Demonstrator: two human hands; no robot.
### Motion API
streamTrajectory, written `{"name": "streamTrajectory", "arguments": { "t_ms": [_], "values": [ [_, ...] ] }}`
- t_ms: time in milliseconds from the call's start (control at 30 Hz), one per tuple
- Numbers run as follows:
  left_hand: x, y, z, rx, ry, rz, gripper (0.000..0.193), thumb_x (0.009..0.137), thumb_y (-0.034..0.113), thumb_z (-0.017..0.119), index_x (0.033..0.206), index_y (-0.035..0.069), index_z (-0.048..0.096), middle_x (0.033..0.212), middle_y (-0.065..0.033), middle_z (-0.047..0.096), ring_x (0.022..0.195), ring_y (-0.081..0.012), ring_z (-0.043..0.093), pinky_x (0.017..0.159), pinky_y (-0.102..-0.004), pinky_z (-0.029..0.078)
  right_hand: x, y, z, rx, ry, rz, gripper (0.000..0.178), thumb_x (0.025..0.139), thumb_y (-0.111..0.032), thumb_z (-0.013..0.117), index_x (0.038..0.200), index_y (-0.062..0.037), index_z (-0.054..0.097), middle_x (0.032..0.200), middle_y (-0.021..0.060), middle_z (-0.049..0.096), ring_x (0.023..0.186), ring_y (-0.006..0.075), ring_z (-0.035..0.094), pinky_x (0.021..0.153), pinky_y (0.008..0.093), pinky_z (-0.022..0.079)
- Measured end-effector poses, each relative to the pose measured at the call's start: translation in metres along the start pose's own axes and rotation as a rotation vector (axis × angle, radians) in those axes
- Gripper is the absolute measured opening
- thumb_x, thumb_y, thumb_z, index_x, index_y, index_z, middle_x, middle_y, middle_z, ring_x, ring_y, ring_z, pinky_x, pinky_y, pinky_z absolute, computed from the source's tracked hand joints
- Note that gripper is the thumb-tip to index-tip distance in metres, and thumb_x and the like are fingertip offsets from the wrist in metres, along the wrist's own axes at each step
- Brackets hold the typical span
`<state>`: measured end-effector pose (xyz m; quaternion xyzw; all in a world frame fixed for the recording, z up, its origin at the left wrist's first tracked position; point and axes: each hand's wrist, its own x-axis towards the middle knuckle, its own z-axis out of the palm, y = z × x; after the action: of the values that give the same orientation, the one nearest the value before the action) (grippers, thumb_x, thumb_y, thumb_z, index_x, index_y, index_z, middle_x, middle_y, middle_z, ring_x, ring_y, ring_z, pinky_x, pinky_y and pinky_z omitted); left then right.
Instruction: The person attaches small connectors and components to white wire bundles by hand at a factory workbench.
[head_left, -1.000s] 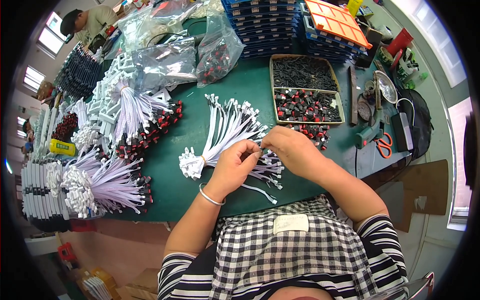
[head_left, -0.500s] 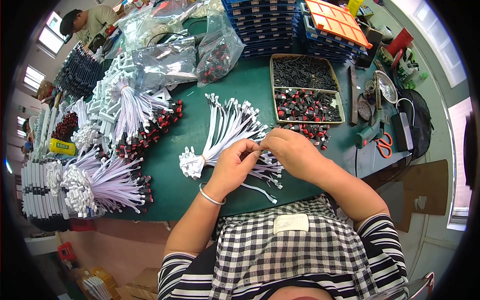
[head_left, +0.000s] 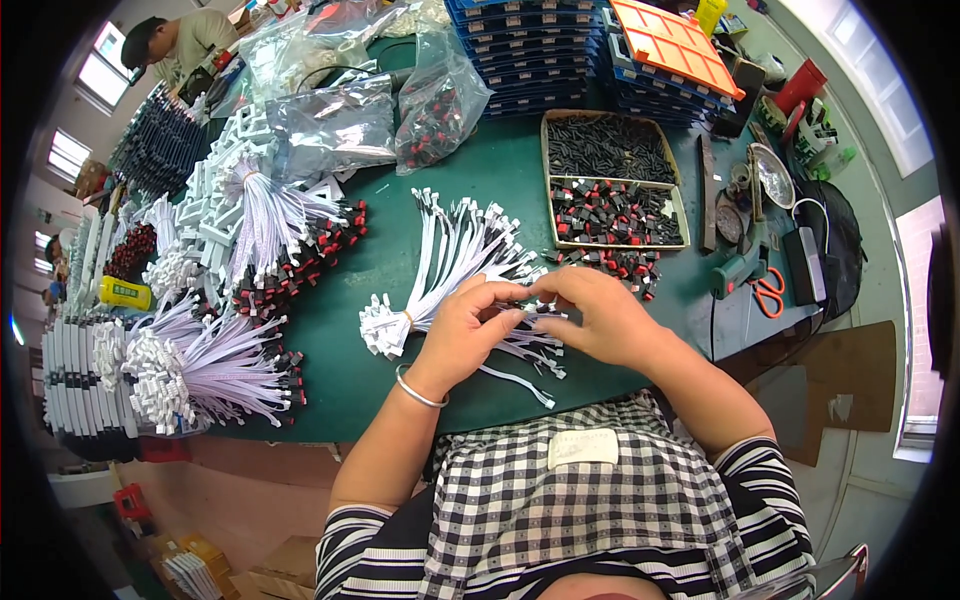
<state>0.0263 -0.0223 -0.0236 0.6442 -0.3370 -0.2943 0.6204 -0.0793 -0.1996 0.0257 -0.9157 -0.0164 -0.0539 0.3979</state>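
A bundle of flat white cables (head_left: 455,262) lies fanned out in front of me on the green tabletop, tied near its white-connector end. Over its right part, my left hand (head_left: 468,325) is closed, thumb toward the curled fingers; what sits between its fingertips is too small and hidden to name. My right hand (head_left: 600,318) faces it, index fingertip close to the left one's, its thumb and index parted with a gap between. Loose black-and-red connectors (head_left: 632,270) lie just beyond my right hand.
A divided tray (head_left: 548,215) holds black sleeves and black-and-red connectors. To the right are a green-handled tool (head_left: 738,272) and orange scissors (head_left: 769,292). More cable bundles (head_left: 215,370) are piled left. Blue trays (head_left: 525,60) stand stacked behind. A person (head_left: 190,50) works far left.
My right hand has shifted slightly toward me, and its thumb and index have come apart from a pinch against the left fingertips. My left hand has stayed nearly in place.
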Motion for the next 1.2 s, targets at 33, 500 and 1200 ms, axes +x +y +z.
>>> {"name": "streamTrajectory", "arguments": {
  "t_ms": [33,500,1200],
  "values": [
    [0.000,0.000,0.000,0.023,0.018,-0.008,0.022,0.083,0.004,0.065,0.105,0.003,0.066,0.084,-0.0024,0.054,0.074,-0.0094,0.055,0.067,-0.0232,0.046,-0.001,0.003,0.003,0.003,0.011,-0.030,0.023,0.084,-0.011,0.064,0.106,-0.0051,0.059,0.091,0.0117,0.061,0.084,0.0293,0.060,0.074,0.0389,0.049],
    [0.008,0.019,0.006,0.931,0.142,0.294,0.011,0.072,0.012,0.071,0.084,0.013,0.072,0.078,-0.0044,0.051,0.083,-0.0262,0.051,0.071,-0.0374,0.042,-0.002,0.023,0.027,0.021,0.209,-0.100,0.010,0.082,-0.008,0.063,0.089,-0.0005,0.060,0.085,0.0138,0.061,0.081,0.0321,0.061,0.070,0.0396,0.050],
    [0.014,0.016,0.008,1.061,0.141,0.328,0.012,0.075,0.016,0.071,0.086,0.013,0.067,0.073,-0.0028,0.051,0.076,-0.0240,0.050,0.069,-0.0378,0.034,0.088,0.159,-0.099,-0.883,0.200,0.269,0.018,0.077,-0.003,0.059,0.094,-0.0040,0.065,0.098,0.0160,0.063,0.095,0.0347,0.062,0.080,0.0420,0.053]
  ]
}}
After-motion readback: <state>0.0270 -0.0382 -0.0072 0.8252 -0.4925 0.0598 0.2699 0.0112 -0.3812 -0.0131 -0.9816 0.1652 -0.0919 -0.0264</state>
